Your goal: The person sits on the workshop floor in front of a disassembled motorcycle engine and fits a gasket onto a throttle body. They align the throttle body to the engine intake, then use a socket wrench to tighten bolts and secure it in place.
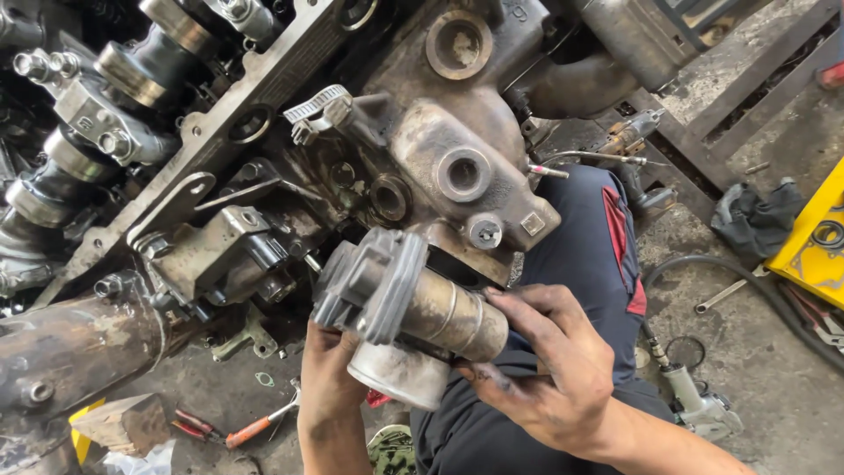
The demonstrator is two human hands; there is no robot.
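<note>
Both hands grip the starter motor (404,308) just below the engine block (422,167). Its long axis lies across, flange end leftward. Left hand (330,374) cups the flange end from beneath; right hand (545,369) wraps the cylindrical body.

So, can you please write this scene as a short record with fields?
place: workshop floor beside a greasy engine block
left hand: grips the gray flanged end of a metal engine part from below
right hand: wraps the part's cylinder end
hands: bare, oily
nearby: orange-handled pliers, air tool, yellow box, dark rag
</note>
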